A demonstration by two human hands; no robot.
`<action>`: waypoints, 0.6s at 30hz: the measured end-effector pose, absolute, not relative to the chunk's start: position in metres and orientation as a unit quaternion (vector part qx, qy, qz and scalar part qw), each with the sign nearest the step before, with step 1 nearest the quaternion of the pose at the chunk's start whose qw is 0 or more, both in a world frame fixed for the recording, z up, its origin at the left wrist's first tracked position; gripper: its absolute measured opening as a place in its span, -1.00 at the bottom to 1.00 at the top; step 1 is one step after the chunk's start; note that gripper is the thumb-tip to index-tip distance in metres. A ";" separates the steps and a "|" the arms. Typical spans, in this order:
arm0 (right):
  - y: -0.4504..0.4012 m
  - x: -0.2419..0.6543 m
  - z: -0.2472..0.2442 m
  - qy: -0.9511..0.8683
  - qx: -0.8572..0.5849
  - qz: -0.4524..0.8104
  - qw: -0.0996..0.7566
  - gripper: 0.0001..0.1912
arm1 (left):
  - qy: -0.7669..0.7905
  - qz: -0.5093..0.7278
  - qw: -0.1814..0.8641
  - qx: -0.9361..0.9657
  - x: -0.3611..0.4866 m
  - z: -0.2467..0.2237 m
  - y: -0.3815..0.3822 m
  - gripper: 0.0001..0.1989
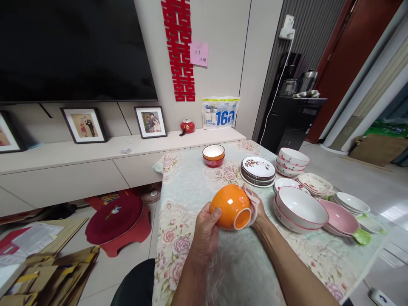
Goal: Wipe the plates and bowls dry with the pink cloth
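An orange bowl (228, 206) is held tilted above the table, its foot ring turned toward me. My left hand (207, 223) grips its left side, thumb on the outer wall. On the right side, my right hand (259, 208) presses a pale pink cloth (253, 204) against the bowl; part of its fingers is hidden behind bowl and cloth. Beyond the bowl, an orange bowl with a white inside (213, 151) sits in a red bowl (213, 162). A stack of plates with brown flower prints (258, 168) lies just behind my right hand.
White bowls with red rims (292, 157), a large white bowl (302, 206), pink bowls (339, 217) and small white dishes (352, 202) crowd the right side of the flowered tablecloth (178, 246). A red stool (116, 216) stands left of the table. Behind is a low cabinet (124, 153).
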State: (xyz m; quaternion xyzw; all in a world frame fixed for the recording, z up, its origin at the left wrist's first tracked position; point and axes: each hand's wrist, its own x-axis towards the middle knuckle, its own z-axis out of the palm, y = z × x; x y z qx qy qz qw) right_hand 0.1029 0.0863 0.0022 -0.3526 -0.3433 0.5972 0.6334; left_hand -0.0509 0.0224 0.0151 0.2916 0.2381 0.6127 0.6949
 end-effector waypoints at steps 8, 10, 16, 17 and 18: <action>0.084 0.111 0.007 -0.443 -0.411 0.502 0.619 -0.65 | 0.287 0.564 0.694 0.343 -0.057 0.017 0.021 -0.64; 0.081 0.111 0.009 -0.491 -0.439 0.440 0.610 -0.62 | 0.298 0.568 0.681 0.353 -0.054 0.014 0.021 -0.63; 0.063 0.102 0.022 -0.672 -0.428 0.215 0.564 -0.70 | 0.399 0.545 0.577 0.458 -0.048 0.013 0.020 -0.69; 0.059 0.099 0.025 -0.706 -0.408 0.174 0.552 -0.72 | 0.413 0.542 0.557 0.475 -0.047 0.014 0.020 -0.70; 0.057 0.097 0.027 -0.735 -0.388 0.141 0.538 -0.73 | 0.422 0.542 0.540 0.487 -0.047 0.016 0.020 -0.72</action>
